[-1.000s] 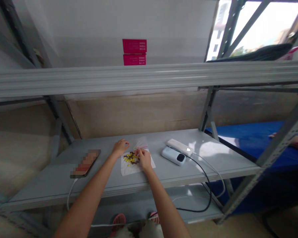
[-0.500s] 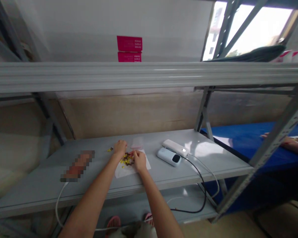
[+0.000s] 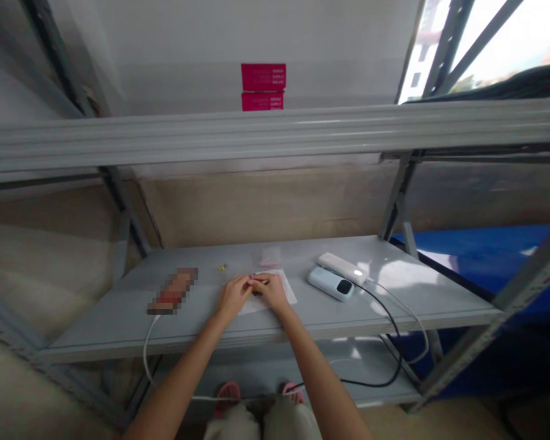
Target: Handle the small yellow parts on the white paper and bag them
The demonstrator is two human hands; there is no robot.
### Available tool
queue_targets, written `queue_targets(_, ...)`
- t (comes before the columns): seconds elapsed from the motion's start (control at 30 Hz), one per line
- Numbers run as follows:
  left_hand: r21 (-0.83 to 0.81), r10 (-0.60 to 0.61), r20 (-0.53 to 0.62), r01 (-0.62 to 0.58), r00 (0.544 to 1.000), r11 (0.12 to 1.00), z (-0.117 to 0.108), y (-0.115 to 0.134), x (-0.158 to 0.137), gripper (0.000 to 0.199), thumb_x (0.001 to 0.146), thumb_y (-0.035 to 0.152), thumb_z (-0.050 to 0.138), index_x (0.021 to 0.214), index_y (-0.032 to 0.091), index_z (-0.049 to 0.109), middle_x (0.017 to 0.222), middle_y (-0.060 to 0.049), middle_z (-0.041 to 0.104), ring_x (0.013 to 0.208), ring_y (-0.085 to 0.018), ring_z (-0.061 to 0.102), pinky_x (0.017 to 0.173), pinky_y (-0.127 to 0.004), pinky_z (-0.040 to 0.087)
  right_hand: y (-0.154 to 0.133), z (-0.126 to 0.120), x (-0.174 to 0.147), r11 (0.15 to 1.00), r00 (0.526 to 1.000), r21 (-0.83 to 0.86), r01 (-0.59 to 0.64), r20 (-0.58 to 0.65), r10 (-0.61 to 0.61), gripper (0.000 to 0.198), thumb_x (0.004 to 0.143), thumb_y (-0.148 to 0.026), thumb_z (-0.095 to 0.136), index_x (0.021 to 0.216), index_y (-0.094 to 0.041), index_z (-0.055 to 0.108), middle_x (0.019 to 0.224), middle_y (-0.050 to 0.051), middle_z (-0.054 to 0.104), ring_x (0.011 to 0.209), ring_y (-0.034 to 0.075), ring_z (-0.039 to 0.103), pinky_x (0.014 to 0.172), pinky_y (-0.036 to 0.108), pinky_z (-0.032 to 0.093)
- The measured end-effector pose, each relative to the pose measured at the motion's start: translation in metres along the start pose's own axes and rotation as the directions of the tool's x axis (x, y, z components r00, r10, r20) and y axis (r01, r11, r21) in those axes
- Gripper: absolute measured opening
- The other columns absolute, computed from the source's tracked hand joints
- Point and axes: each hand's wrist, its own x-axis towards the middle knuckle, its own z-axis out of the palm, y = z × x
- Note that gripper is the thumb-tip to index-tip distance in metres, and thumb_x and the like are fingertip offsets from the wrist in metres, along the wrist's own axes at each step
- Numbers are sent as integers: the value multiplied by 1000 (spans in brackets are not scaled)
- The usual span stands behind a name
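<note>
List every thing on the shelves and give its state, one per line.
left hand: on the white sheet, fingers curled at the small pieces.
right hand: beside it, fingertips meeting the left.
white sheet: flat, partly covered by hands.
yellow pieces: lying apart on the lower shelf.
clear bag: lying behind the sheet.
white power bank: light on, cabled.
blue-grey device: lying flat, cabled.
pink boxes: stacked.

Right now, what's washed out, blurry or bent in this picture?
Head view: the window at top right is blown out; the upper shelf edge bows from lens distortion; the power bank shows a glare spot nearby; one patch is pixelated.
</note>
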Motion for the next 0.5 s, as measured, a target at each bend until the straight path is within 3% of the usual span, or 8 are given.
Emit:
queue_targets(0.3, -49, -11, -38, 9, 999, 999, 0, -5, -3, 18, 82, 22, 48, 83, 21, 66, 87, -4, 68, 84, -17, 58, 78, -28, 42, 7, 0, 2, 992, 999, 124, 3, 52, -9, 37, 76, -45, 53, 69, -12, 70, 60, 2, 63, 56, 12, 51, 54, 21, 36)
queue_targets(0.5, 63, -68, -97, 74, 993, 995, -1, 4, -6, 18, 79, 19, 47, 67, 18, 61, 65, -1, 60, 60, -12, 52, 61, -23, 37, 1, -3, -1, 993, 998, -110, 38, 60, -32, 42, 83, -45, 44, 66, -14, 68, 58, 2, 61, 56, 12, 51, 55, 20, 35)
